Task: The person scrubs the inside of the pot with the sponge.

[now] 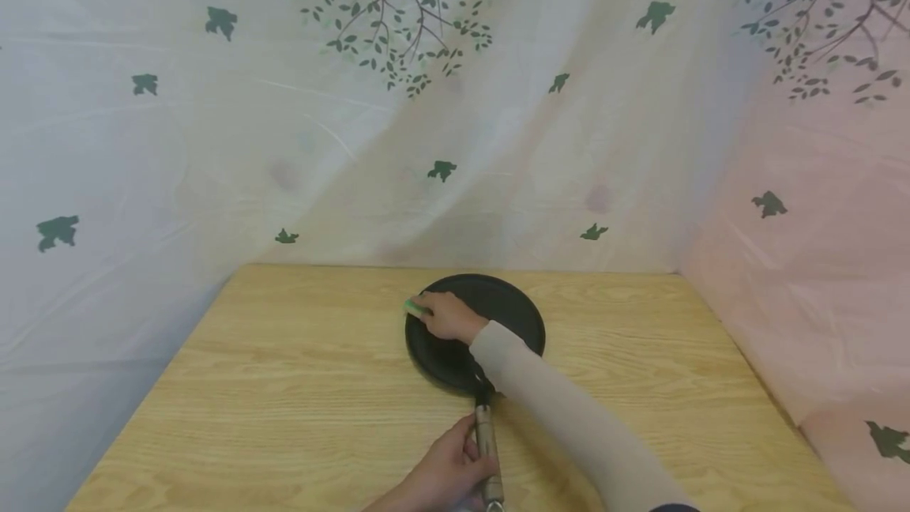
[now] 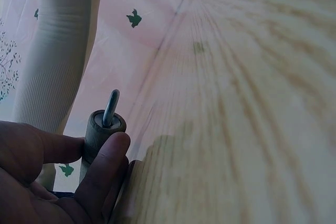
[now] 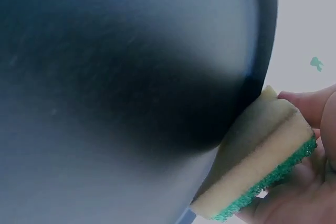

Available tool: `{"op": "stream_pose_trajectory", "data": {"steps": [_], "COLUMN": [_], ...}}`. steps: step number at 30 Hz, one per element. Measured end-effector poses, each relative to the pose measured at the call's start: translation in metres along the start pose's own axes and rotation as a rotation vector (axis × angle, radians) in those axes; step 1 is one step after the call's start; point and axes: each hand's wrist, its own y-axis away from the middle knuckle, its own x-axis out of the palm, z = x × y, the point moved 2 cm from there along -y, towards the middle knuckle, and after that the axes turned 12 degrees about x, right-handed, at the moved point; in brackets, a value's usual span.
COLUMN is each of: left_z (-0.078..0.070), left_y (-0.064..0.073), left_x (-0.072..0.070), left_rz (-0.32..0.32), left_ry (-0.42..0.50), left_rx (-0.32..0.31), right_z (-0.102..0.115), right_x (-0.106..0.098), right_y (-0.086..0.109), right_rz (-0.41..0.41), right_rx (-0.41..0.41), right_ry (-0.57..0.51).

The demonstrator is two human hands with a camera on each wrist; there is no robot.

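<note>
A round black frying pan (image 1: 508,310) is at the middle of the table, its handle (image 1: 486,437) pointing toward me. My left hand (image 1: 451,461) grips that handle, thumb and fingers round it near the metal hanging loop (image 2: 111,107) in the left wrist view. Over the pan reaches my right hand (image 1: 449,314), pinching a sponge (image 1: 414,307) at the pan's left rim. Seen from the right wrist, the sponge (image 3: 257,161) has a yellowish soft side pressed against the rim and a green scouring side toward the fingers (image 3: 310,103).
The pan is on a light wood-grain table (image 1: 284,385). Behind it and along both sides hang pale curtains (image 1: 355,141) printed with green birds and branches. My right sleeve (image 1: 569,409) crosses above the right part of the table.
</note>
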Motion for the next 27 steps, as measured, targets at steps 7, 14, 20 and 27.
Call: {"op": "stream_pose_trajectory", "data": {"steps": [7,14,20,27], "left_z": [0.001,-0.001,-0.003,-0.002], "left_y": [0.000,0.000,0.000,0.000], "left_x": [0.000,0.000,-0.001,-0.002], "left_rz": [-0.004,-0.016,-0.013,-0.010], "left_ry": [-0.001,-0.011,-0.021,-0.047], "left_rx": [0.000,0.001,0.011,0.003], "right_z": [-0.017,-0.023,-0.032,-0.049], "right_x": [-0.004,-0.005,-0.010,-0.021], "right_y": [-0.006,-0.007,-0.008,-0.007], "right_rz": [-0.102,-0.144,-0.184,-0.189], "right_rx": [0.015,-0.003,0.033,0.077], "right_ry": [0.036,0.138,0.215,0.247]}}
